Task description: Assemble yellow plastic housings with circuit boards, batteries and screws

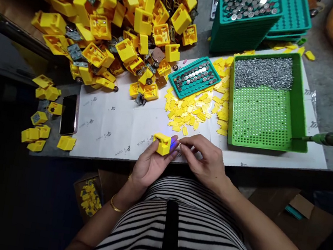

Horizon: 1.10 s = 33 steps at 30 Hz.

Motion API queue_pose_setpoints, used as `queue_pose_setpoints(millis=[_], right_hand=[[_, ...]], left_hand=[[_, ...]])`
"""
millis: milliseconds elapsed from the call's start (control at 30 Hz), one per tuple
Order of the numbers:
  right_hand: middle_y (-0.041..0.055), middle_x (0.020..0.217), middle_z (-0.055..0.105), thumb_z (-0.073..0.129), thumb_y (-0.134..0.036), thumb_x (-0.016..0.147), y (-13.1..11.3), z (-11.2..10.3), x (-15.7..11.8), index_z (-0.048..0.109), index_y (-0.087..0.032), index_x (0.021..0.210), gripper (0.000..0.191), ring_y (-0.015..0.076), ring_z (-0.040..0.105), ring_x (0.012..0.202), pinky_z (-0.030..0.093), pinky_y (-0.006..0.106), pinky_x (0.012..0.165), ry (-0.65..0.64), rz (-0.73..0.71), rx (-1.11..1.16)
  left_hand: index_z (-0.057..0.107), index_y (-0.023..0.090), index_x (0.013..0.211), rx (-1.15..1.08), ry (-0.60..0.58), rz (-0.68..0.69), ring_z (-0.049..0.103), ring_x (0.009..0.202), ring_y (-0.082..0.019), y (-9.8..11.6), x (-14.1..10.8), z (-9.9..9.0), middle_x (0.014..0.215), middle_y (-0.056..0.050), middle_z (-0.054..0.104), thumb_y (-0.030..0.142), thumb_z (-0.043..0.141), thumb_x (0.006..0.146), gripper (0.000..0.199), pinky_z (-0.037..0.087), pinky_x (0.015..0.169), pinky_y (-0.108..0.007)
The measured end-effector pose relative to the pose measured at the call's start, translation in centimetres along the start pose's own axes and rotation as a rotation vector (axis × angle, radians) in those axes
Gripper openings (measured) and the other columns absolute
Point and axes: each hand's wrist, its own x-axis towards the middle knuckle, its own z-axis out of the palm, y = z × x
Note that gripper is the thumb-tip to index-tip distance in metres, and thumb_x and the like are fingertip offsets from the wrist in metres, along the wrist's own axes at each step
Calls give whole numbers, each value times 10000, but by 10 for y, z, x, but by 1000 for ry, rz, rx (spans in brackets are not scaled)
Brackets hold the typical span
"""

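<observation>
On my end the left hand [147,168] has the little yellow housing [161,145] held between thumb and fingers, up over the front edge of the white-papered bench [102,111]. The right hand [206,162] has thumb and forefinger nearly together just beside it, by a blue glow; can't tell if there's anything tiny between them. I'd want the left grip steady but not squeezing, thumb clear of the openings, and the right fingertips working light and straight. Pose-wise: left palm's turned up, right's reaching inward, knuckles up.
</observation>
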Motion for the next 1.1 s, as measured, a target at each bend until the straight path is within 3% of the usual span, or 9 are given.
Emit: queue_pose_setpoints(millis=[100, 233, 400, 633, 767, 967, 1033, 1100], right_hand=[[82, 943, 690, 521, -235, 940, 15, -5, 5, 678, -152, 1028, 198, 182, 653, 820, 496, 291, 688, -51, 92, -268], [74, 1022, 673, 504, -276, 949, 24, -4, 19, 660, -191, 1090, 228, 191, 642, 856, 455, 289, 670, -223, 177, -446], [83, 1038, 636, 498, -329, 942, 15, 5, 35, 621, -193, 1081, 230, 209, 612, 826, 327, 289, 562, -434, 232, -671], [108, 1113, 599, 430, -246, 954, 6, 7, 43, 612, -187, 1084, 232, 203, 609, 781, 267, 296, 520, -577, 208, -773], [105, 1091, 608, 437, -212, 939, 7, 4, 42, 610, -181, 1088, 230, 205, 608, 749, 249, 300, 511, -597, 200, -805], [99, 979, 627, 495, -206, 906, 11, -12, 36, 661, -184, 1022, 204, 200, 609, 729, 324, 298, 556, -599, 200, -708], [87, 921, 637, 525, -221, 898, 11, -18, 32, 665, -172, 948, 157, 193, 608, 717, 365, 295, 568, -514, 216, -605], [60, 845, 646, 584, -249, 873, 10, -19, 27, 637, -166, 913, 107, 172, 608, 691, 427, 288, 587, -371, 283, -353]], left_hand=[[619, 180, 1059, 56, 48, -16, 703, 993, -185, 0, -4, -2, 1166, -87, 696, 144, 565, 892, 180, 574, 777, -238], [581, 154, 1064, 154, 75, -33, 710, 987, -216, -2, -6, -4, 1097, -108, 709, 131, 618, 853, 215, 586, 769, -256], [537, 159, 1022, 213, 72, -20, 698, 1028, -244, -1, -5, -2, 1079, -125, 712, 155, 673, 816, 247, 574, 830, -300], [520, 163, 985, 234, 70, -18, 701, 1018, -245, 2, -2, -3, 1084, -122, 707, 167, 685, 805, 244, 574, 795, -286], [544, 160, 1029, 199, 72, -35, 701, 1018, -241, 4, 0, -6, 1082, -116, 709, 168, 665, 820, 242, 578, 778, -276], [595, 131, 1099, 123, 52, -69, 693, 1033, -276, 8, 0, -6, 1095, -131, 707, 224, 578, 879, 239, 588, 792, -333], [610, 126, 1099, 127, 44, -65, 693, 1032, -278, 7, 1, -6, 1115, -135, 702, 233, 575, 882, 244, 588, 784, -335], [626, 129, 1092, 148, 41, -39, 698, 1011, -267, 5, 2, -6, 1136, -129, 696, 233, 591, 874, 244, 586, 759, -314]])
